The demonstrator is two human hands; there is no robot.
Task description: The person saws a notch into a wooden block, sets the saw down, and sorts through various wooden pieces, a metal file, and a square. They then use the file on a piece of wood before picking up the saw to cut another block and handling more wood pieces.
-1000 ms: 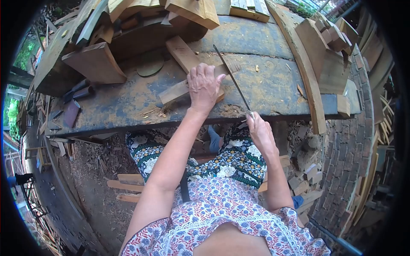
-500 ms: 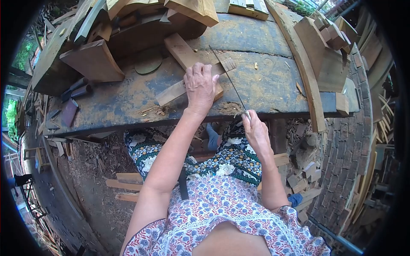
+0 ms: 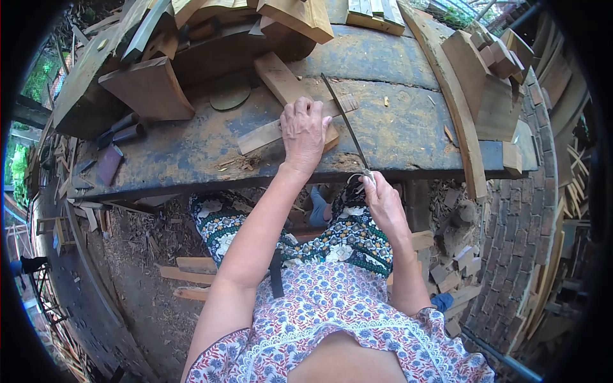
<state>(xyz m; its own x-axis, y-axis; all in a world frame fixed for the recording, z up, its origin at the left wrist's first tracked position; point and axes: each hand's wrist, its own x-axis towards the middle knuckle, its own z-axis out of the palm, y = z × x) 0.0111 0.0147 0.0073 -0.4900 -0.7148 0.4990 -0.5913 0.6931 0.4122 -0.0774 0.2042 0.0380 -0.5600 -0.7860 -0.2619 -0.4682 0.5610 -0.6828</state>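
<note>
Left fingers (image 3: 311, 108): I see them spread flat and pressing down on the wooden strip, the tips curled over its far edge.
Left hand (image 3: 304, 134): palm down on the strip, wrist at the near edge of the desk, forearm running back to the body.
Right fingers (image 3: 370, 185): I see them wrapped tight round the near end of the thin saw blade, just off the desk's front edge.
Right hand (image 3: 383, 203): below the desk edge, over the lap, well to the right of the left wrist.
Thin saw blade (image 3: 345, 121): a dark, narrow blade slanting up and away from the right hand; it crosses the strip just right of the left fingers, its tip past the strip's far side.
Wooden strip (image 3: 262, 136): a pale flat length lying aslant on the desk, its right end under the left hand and the blade, its left end free.
Short plank (image 3: 276, 71): lies just beyond the strip, angled the other way; its near end meets the left fingers.
Desk (image 3: 408, 127): dark, worn top with chips and sawdust near the front edge.
Wedge-shaped block (image 3: 147, 89): far left on the desk, well apart from the hands.
Long curved board (image 3: 456, 102): along the right side of the desk.
</note>
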